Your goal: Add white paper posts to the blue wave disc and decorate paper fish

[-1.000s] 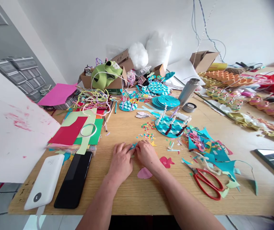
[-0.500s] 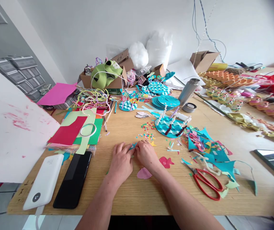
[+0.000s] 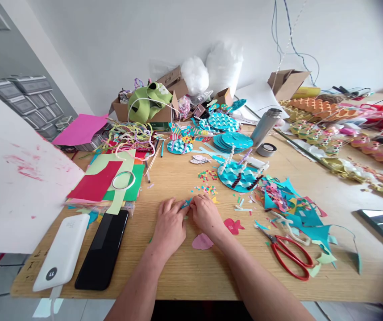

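Note:
Both hands meet low over the middle of the table around a small blue paper piece (image 3: 187,203). My left hand (image 3: 170,223) rests on the tabletop with its fingers bent and its index fingertip against the piece. The fingers of my right hand (image 3: 206,216) are curled and pinch the piece's right side. Much of its shape is hidden by the fingers. Below my right wrist lies a pink paper cutout (image 3: 202,241). A red paper fish (image 3: 233,226) is just right of that wrist, and a yellow paper scrap (image 3: 215,200) shows beyond the right knuckles.
Red-handled scissors (image 3: 288,254) lie to the right, beside a heap of paper scraps (image 3: 298,214). A blue wavy disc with twisted stems (image 3: 238,176) stands ahead. On the left are a black phone (image 3: 101,249), a white power bank (image 3: 60,252) and coloured paper sheets (image 3: 97,183). A steel flask (image 3: 267,127) stands farther back.
The hands keep nearly the same pose around the blue paper piece. The view has shifted very slightly; nothing else has visibly moved.

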### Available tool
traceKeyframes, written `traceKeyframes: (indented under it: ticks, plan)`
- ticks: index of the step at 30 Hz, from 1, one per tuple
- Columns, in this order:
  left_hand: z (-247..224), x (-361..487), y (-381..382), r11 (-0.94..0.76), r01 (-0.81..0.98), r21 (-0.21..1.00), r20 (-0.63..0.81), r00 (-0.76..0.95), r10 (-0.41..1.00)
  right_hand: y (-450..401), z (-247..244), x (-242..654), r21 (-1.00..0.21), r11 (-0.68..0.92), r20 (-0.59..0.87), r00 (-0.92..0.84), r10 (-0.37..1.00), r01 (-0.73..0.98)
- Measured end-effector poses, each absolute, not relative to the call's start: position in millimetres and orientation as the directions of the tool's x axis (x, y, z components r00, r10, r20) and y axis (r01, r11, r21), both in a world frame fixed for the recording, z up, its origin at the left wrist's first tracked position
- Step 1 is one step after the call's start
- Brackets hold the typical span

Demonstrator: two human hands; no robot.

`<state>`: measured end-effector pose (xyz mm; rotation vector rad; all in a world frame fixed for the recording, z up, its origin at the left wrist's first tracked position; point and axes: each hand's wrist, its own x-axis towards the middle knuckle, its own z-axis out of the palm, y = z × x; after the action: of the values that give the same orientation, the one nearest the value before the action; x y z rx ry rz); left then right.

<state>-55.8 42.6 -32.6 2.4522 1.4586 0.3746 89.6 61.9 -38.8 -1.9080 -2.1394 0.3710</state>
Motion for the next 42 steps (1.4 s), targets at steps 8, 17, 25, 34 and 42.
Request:
traceKeyframes:
  ticks: [8, 17, 25, 34, 42]
  plan:
    - [-30.9, -54.6, 42.5, -0.455, 0.815, 0.359, 0.073, 0.462, 0.884, 62.3, -39.4, 89.7, -0.341, 0.123, 0.031, -0.119, 0.992, 0.932]
    - [-31.8, -55.0, 42.4, -0.454, 0.815, 0.360, 0.068, 0.462, 0.884, 63.1, -39.0, 89.8, -0.365, 0.098, 0.021, -0.097, 0.995, 0.926]
    - [-33.1, -55.0, 42.4, -0.455, 0.815, 0.359, 0.073, 0.461, 0.884, 63.3, -39.1, 90.5, -0.384, 0.092, 0.020, -0.092, 0.996, 0.919]
    - [-31.2, -55.1, 42.5, -0.450, 0.816, 0.362, 0.064, 0.460, 0.886, 63.4, -36.9, 91.2, -0.379, 0.100, 0.015, -0.102, 0.995, 0.920]
    - [-31.9, -55.4, 42.6, -0.446, 0.817, 0.365, 0.067, 0.455, 0.888, 61.9, -38.8, 90.5, -0.368, 0.113, 0.029, -0.110, 0.994, 0.923]
